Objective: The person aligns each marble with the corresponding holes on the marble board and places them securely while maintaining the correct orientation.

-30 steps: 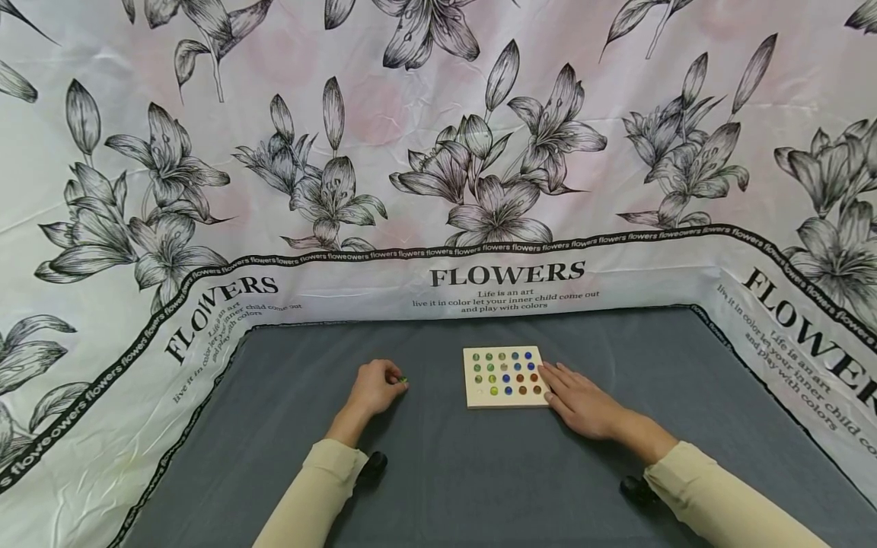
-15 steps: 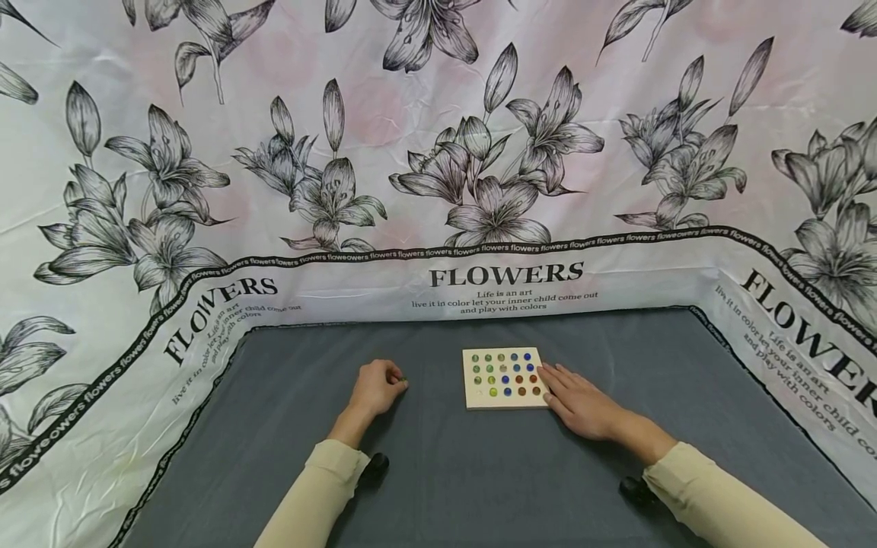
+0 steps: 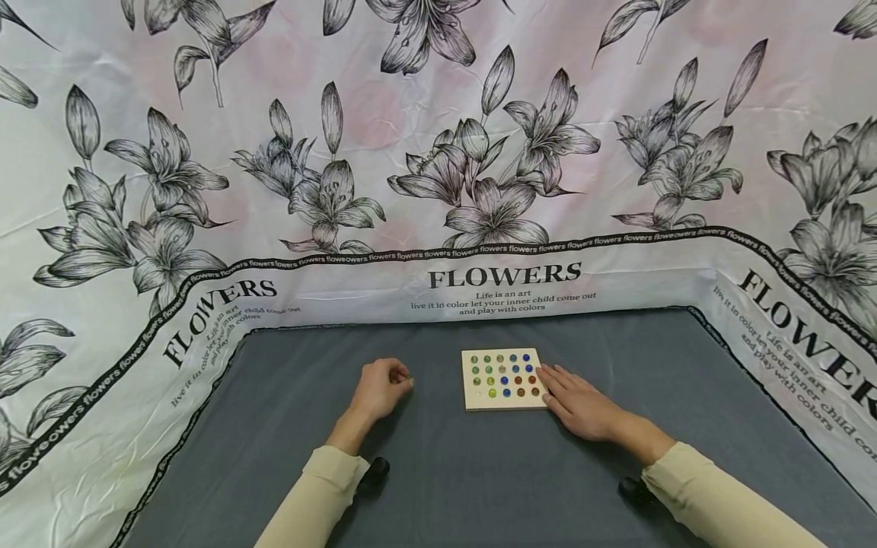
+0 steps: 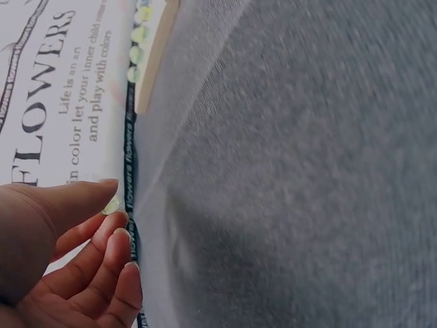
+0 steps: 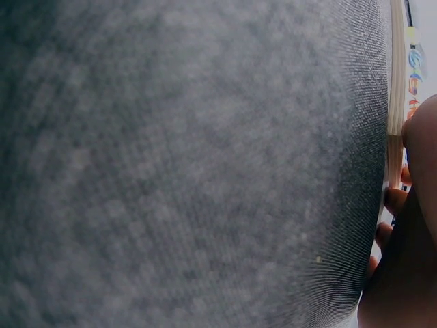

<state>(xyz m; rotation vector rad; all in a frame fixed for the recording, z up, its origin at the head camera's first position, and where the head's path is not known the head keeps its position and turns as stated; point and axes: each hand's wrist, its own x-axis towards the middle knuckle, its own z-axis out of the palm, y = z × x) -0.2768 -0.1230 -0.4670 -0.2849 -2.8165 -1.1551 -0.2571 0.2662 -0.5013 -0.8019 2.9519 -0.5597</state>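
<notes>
My left hand (image 3: 379,390) is over the cloth, left of the board. Its thumb and index finger pinch a yellow-green glass marble (image 4: 111,205), seen in the left wrist view; in the head view the fingers mostly hide it. A pale wooden board (image 3: 469,401) lies flat, with rows of green, yellow, blue and brown marbles set in it. At its near left corner a spot holds no marble. My right hand (image 3: 584,409) lies along the board's right side, fingers extended, fingertips touching the edge. In the right wrist view only part of the board's side (image 5: 396,89) shows.
Dark grey cloth (image 3: 438,472) covers the table around the board. Behind and at both sides hangs a white flowered sheet (image 3: 342,289) with printed lettering. Small black devices (image 3: 637,491) sit under both wrists.
My left hand has shifted slightly right, and the green marble at its fingertips is less visible in the head view. My right hand stays against the board. The head view has tilted slightly.
</notes>
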